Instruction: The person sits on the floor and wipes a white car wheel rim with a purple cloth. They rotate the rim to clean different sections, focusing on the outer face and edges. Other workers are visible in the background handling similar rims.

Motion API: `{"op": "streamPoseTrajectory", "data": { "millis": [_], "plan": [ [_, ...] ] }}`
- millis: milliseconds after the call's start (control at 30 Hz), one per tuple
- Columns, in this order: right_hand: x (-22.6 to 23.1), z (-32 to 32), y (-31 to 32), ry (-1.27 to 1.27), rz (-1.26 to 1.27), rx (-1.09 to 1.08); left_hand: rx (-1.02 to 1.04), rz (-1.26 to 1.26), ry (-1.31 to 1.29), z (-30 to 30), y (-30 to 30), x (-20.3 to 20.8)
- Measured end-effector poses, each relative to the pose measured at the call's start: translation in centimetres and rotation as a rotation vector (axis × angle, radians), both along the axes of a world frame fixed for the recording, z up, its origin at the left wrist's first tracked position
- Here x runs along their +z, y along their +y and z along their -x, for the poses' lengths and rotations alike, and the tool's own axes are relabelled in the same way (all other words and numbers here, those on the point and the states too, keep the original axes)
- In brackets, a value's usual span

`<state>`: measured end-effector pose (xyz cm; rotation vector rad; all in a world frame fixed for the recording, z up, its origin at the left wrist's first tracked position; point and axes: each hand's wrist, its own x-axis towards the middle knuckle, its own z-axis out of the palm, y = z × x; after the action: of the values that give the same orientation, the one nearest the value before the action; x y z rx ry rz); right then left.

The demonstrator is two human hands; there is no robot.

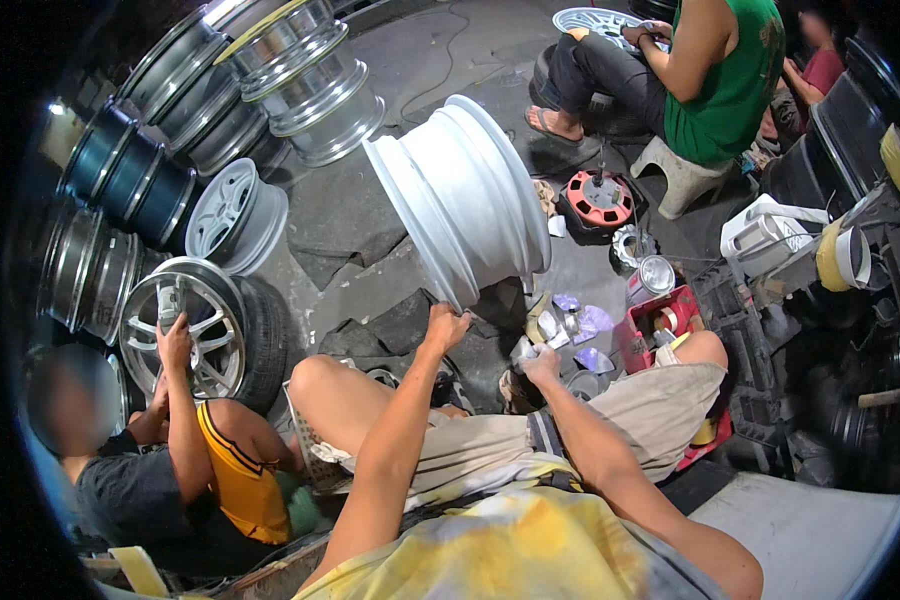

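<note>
A pale, white-coated wheel rim (460, 200) stands tilted in front of me, its barrel facing my way. My left hand (448, 328) is closed on the rim's lower edge. To the right of it and a little nearer, my right hand (538, 362) is closed, apart from the rim. Something whitish shows at its fingertips, too small to make out. Beside that hand, crumpled purple-and-white wrappers (592, 325) lie on the floor. A dark cloth (375, 335) is spread beneath the rim.
Stacked metal wheels (300, 90) fill the far left. At left, a co-worker (150, 480) holds a grey tool against a spoked wheel (210, 330). A red cable reel (600, 198), a tin can (652, 278) and a red crate (630, 335) stand right. Another person (710, 80) sits beyond.
</note>
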<state>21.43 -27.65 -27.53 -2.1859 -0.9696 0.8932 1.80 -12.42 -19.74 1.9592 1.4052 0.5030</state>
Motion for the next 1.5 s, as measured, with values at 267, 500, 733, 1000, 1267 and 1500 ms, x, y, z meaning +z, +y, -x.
{"op": "streamPoseTrajectory", "data": {
  "millis": [267,500,733,1000,1267,1500],
  "plan": [
    [-0.3,-2.2,1.0,-0.239,-0.075,-0.232,0.064,0.041,-0.016,0.0,0.3,2.2],
    [-0.4,-2.0,1.0,-0.116,-0.138,-0.28,-0.191,0.227,0.187,0.3,-0.5,14.4],
    [0.3,-3.4,0.2,0.072,-0.115,-0.266,-0.079,-0.323,0.148,-2.5,3.7,27.9],
    [-3.6,-4.6,-0.3,-0.15,-0.257,-0.341,-0.207,-0.527,0.609,-6.3,14.0,22.5],
    [-2.8,-4.9,-0.9,-0.091,-0.086,-0.305,-0.596,-0.88,1.118,-10.4,-4.6,13.1],
    [-4.0,-4.6,-0.3,-0.141,-0.159,-0.316,-0.721,-0.715,0.62,-10.1,-4.9,11.5]
  ]
}}
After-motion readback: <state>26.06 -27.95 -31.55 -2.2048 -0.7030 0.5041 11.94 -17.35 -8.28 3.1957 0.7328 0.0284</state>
